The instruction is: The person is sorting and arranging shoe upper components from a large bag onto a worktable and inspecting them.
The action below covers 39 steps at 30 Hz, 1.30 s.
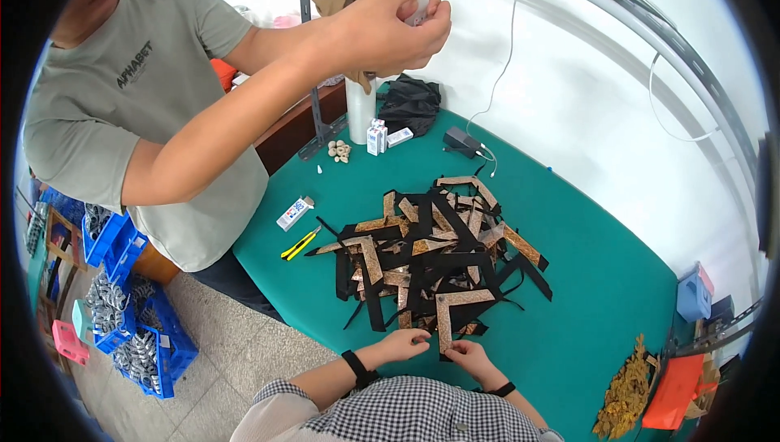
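Observation:
Near the table's front edge, my right hand (478, 364) pinches the lower end of an L-shaped strip (444, 320) with a glittery beige face and black edging. The strip's other arm reaches right over the pile. Just left of it, my left hand (403, 345) is held with fingers loosely bent and slightly apart, nothing visible in them. Beyond both hands lies a tangled heap of similar L-shaped strips (370, 259), with black bands and thin cords. At the upper left a co-worker's hands (406, 32) hold a small white bottle (421, 5) above the table.
On the green table (585, 279) lie a yellow cutter knife (301, 244), a small box (295, 213), pale round beads (339, 150), white boxes (376, 137), a black bag (410, 105) and a black adapter (463, 142). Golden leaf-like pieces (624, 397) lie at the right. Blue crates (166, 353) stand on the floor, left.

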Each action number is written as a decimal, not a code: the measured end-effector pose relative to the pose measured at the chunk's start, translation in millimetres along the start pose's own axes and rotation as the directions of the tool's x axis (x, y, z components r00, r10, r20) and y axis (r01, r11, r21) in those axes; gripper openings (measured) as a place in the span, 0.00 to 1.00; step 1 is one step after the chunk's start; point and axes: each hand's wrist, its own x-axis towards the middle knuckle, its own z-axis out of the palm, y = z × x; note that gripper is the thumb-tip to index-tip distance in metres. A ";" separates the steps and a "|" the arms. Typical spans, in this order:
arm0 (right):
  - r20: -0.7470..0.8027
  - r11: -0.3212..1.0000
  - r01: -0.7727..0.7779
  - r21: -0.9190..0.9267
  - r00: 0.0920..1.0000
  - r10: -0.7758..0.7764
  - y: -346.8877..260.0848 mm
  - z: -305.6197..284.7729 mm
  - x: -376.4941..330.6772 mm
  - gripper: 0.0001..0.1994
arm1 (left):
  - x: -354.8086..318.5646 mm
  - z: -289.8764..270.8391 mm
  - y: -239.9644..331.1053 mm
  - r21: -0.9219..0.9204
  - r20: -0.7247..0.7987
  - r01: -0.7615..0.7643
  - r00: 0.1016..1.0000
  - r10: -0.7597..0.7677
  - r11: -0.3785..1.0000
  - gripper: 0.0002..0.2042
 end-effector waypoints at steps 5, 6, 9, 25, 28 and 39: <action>-0.016 1.000 -0.005 0.027 1.000 0.006 -1.6 -1.1 -1.1 0.21 | 0.9 1.4 -1.3 0.004 0.008 -0.010 1.000 0.010 1.000 0.24; -0.005 0.999 -0.023 0.025 1.000 0.023 -1.2 -1.3 -0.8 0.21 | 1.6 2.4 -1.6 0.001 0.012 -0.008 1.000 0.008 1.000 0.24; 0.075 0.997 -0.037 0.074 0.997 0.032 -4.5 -2.5 -0.8 0.18 | 6.2 6.1 -5.6 -0.016 -0.005 0.000 1.000 -0.001 1.000 0.26; 0.121 0.986 0.099 0.138 0.986 -0.116 -22.3 -1.4 -13.7 0.14 | 15.5 2.7 9.7 -0.336 -0.242 -0.217 0.960 0.138 0.917 0.22; 0.113 0.993 0.110 0.033 0.987 -0.113 -15.9 0.7 -9.6 0.15 | 19.7 -2.8 9.2 -0.182 -0.165 -0.066 0.986 0.036 0.981 0.16; 0.092 0.992 0.118 -0.037 0.989 -0.115 -8.2 -0.7 8.7 0.16 | 38.0 -0.1 -13.2 -0.238 -0.208 -0.114 0.976 0.064 0.965 0.12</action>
